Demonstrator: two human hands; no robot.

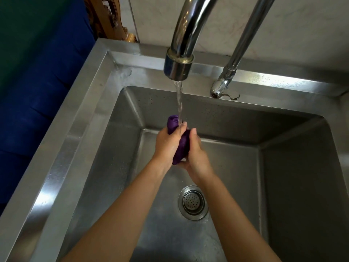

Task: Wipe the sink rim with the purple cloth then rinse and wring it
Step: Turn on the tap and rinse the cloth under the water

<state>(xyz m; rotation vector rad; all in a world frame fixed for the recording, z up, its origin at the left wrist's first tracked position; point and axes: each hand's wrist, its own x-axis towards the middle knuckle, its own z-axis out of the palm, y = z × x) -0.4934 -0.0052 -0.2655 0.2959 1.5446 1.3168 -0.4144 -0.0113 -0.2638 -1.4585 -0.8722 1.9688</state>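
Now, from the left: the steel sink rim (pixel 56 148) runs up that side, shiny, and inside the basin my left hand (pixel 165 144) is clenched round the upper part of the purple cloth (pixel 181 148). The cloth is bunched into a roll and held above the basin floor, directly beneath the spout (pixel 178 67). The water stream (pixel 179 103) lands where the top of the cloth meets the left fingers. My right hand (pixel 197 157) grips the lower part of the roll, just beside the left hand, and the drain strainer (pixel 193 203) lies below my right forearm. I judge this to be the rinse, with the wringing not yet done. What could go wrong: a tight bundle may hold dirt in its inner folds, since water reaches only the outside; a hard twist under the running stream could throw spray over the rim; and wet fabric may slip from my grasp into the basin. Count: one cloth, two hands, one sink, one stream, one strainer, and two chrome taps, the second tap (pixel 224 87) not running, off to the right
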